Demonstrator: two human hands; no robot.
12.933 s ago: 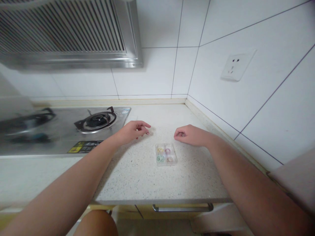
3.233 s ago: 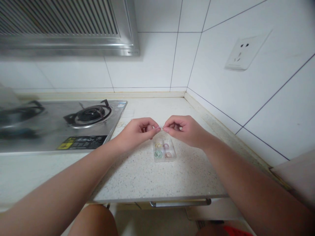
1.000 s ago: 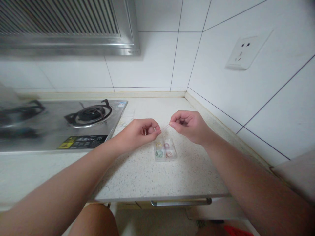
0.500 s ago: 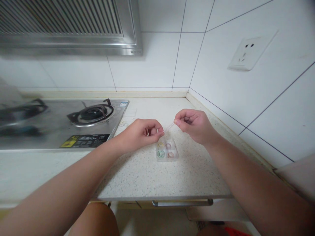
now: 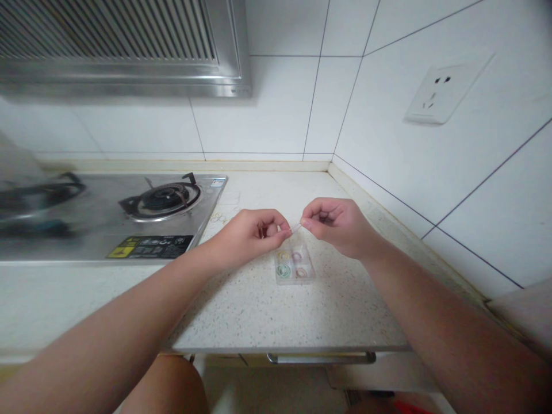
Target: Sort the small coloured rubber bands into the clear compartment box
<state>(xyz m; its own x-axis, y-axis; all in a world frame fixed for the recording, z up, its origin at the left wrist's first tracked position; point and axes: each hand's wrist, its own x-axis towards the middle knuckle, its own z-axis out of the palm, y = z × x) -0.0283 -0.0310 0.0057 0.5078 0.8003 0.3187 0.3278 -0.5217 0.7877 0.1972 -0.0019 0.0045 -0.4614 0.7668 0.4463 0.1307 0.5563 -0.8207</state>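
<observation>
Poised above the speckled countertop (image 5: pixel 302 322) with left hand (image 5: pixel 254 233) and right hand (image 5: pixel 338 225) closed in tight thumb-and-finger pinches, near the far edge of a clear four-compartment box (image 5: pixel 295 282). Holding a thin pale band (image 5: pixel 296 228) at each end, across the narrow gap between grips.
</observation>
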